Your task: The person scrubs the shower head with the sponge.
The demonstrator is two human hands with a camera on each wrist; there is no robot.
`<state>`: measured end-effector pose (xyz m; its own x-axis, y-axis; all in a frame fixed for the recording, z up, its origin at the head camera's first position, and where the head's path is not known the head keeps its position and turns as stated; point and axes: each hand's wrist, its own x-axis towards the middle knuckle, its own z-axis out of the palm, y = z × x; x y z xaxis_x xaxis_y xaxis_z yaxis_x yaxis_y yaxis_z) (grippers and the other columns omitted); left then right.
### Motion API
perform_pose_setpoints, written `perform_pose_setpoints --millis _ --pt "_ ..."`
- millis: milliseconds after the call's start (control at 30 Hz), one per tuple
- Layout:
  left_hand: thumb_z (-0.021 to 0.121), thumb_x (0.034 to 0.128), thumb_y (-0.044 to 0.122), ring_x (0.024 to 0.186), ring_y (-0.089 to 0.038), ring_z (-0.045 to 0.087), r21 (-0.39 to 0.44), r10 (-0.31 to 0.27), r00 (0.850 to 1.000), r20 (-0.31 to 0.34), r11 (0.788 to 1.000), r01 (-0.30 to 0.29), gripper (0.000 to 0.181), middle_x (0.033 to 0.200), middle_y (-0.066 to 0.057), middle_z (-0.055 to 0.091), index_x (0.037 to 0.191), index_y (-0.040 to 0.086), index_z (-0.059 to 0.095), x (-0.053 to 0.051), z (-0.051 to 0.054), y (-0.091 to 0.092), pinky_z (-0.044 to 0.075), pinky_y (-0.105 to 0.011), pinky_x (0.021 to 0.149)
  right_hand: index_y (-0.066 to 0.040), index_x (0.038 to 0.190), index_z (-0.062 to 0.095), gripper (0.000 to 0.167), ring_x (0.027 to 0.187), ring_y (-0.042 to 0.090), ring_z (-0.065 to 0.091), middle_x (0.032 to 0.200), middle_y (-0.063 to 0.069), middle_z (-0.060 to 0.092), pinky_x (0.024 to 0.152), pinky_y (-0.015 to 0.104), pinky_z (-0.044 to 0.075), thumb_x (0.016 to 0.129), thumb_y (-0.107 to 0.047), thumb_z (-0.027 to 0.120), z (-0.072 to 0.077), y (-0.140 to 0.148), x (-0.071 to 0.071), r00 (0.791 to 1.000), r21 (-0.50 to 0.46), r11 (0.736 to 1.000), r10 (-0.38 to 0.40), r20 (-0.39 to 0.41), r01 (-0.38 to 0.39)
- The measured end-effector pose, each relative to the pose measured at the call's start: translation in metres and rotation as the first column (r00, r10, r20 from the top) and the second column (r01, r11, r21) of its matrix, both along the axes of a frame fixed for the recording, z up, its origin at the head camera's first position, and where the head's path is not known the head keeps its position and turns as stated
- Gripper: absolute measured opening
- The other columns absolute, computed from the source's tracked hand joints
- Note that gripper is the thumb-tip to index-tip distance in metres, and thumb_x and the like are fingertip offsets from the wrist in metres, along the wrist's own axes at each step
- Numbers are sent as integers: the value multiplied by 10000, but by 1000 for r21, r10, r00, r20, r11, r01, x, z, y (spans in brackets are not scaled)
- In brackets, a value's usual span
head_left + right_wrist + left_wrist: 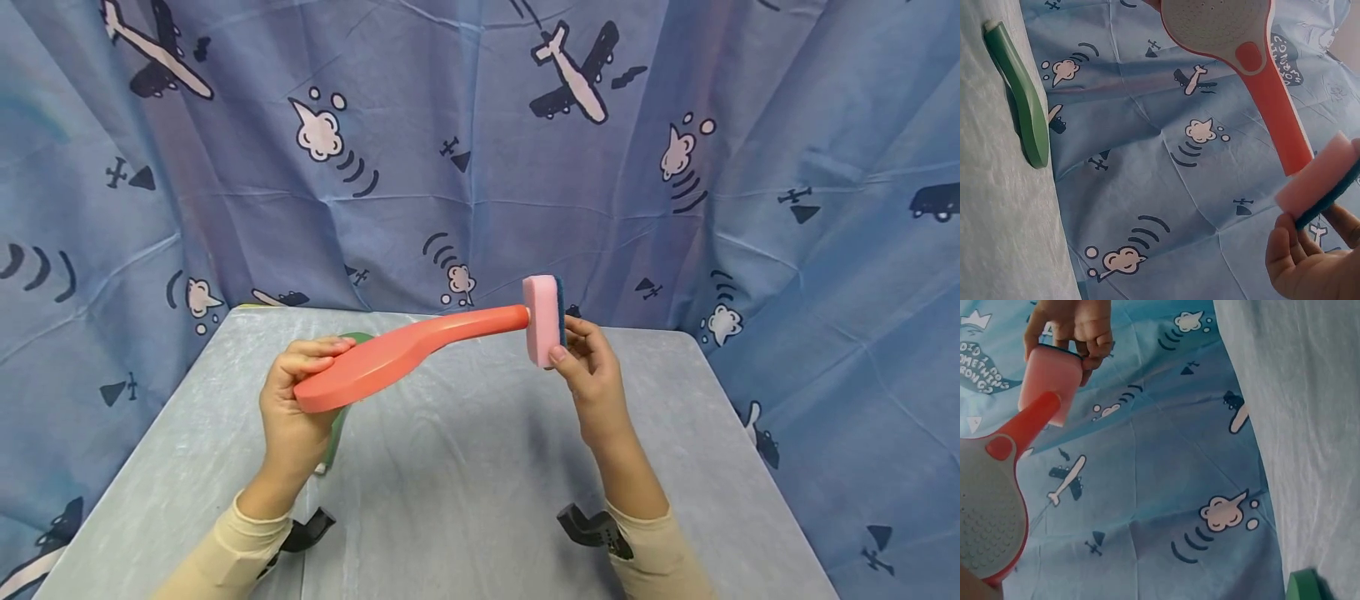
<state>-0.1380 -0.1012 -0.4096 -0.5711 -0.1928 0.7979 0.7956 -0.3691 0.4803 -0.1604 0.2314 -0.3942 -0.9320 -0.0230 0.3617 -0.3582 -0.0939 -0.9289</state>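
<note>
My left hand (294, 425) grips a red handheld shower head (408, 350) by its wide round end, above the table. Its grey dotted spray face (988, 506) shows in the left wrist view. The red handle (1279, 128) points right, and its end touches the pink side of a sponge (542, 321). My right hand (600, 396) pinches that sponge upright between thumb and fingers, its dark teal scouring side (1329, 197) toward the fingers. Below and behind my left hand, a green shower head (1024, 103) lies on the table, partly hidden in the head view.
A pale grey cloth covers the table (465, 500). Behind it and at both sides hangs a blue curtain (465, 125) printed with planes and clouds. Black wrist mounts (307, 531) stick out at both sleeves.
</note>
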Motion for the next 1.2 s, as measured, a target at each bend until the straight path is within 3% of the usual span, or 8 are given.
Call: perform_pose_setpoints --millis 400,600,700,800,867,1000,1067,1200 --pt "808 782 -114 1240 -311 591 -114 -5 990 139 993 22 461 1253 -169 610 1157 -95 539 -1 7 -12 535 -344 1033 -121 1302 530 342 1040 209 560 1233 102 535 911 255 539 965 -63 529 -1 3 0 993 -121 986 120 14 -118" --pt "870 748 363 1375 -305 465 -159 -72 975 210 982 107 835 1458 -163 499 1362 -30 462 -9 1 -18 462 -301 1097 -137 1291 530 344 1066 205 553 1222 91 532 910 251 533 956 -57 533 -1 4 0 993 -131 984 121 13 -118" --pt "723 811 620 1409 -332 422 -183 -96 968 233 973 141 879 1550 -161 389 1391 7 477 -12 0 -21 460 -295 1091 -141 1289 535 353 1075 203 539 1222 89 532 900 246 531 947 -54 539 0 5 0 993 -123 986 115 5 -114" --pt "536 896 748 1381 -302 472 -212 -98 943 318 962 171 870 1602 -173 288 1428 62 484 -12 0 -23 482 -264 1052 -138 1287 540 362 1067 200 529 1214 87 536 888 244 530 937 -44 542 0 6 0 993 -125 986 114 -6 -114" --pt "456 958 735 1304 -249 545 -225 -96 906 412 953 203 827 1609 -159 262 1494 106 430 -11 1 -24 500 -257 1026 -140 1284 542 366 1062 199 524 1199 83 534 881 241 528 933 -39 543 1 7 -1 994 -127 986 111 -12 -112" --pt "416 1059 531 1211 -170 621 -190 -196 788 584 911 367 697 1519 -87 402 1618 221 138 -9 6 -27 527 -354 1027 -150 1272 548 370 1051 194 518 1168 70 530 870 235 524 925 -22 539 1 9 -1 995 -126 987 94 -14 -95" --pt "375 1083 416 1250 -223 631 -115 -308 709 635 870 480 663 1439 -65 520 1621 255 23 -8 8 -29 518 -440 1056 -151 1267 553 374 1046 195 516 1156 68 530 864 235 525 921 -12 539 1 10 -1 996 -126 988 84 -18 -86" --pt "328 1090 184 1250 -345 640 73 -527 540 656 756 650 680 1352 -109 613 1616 142 -102 -7 10 -34 455 -486 1123 -135 1277 558 385 1047 204 523 1159 82 534 869 243 532 918 3 542 2 12 -2 996 -133 988 75 -41 -80"
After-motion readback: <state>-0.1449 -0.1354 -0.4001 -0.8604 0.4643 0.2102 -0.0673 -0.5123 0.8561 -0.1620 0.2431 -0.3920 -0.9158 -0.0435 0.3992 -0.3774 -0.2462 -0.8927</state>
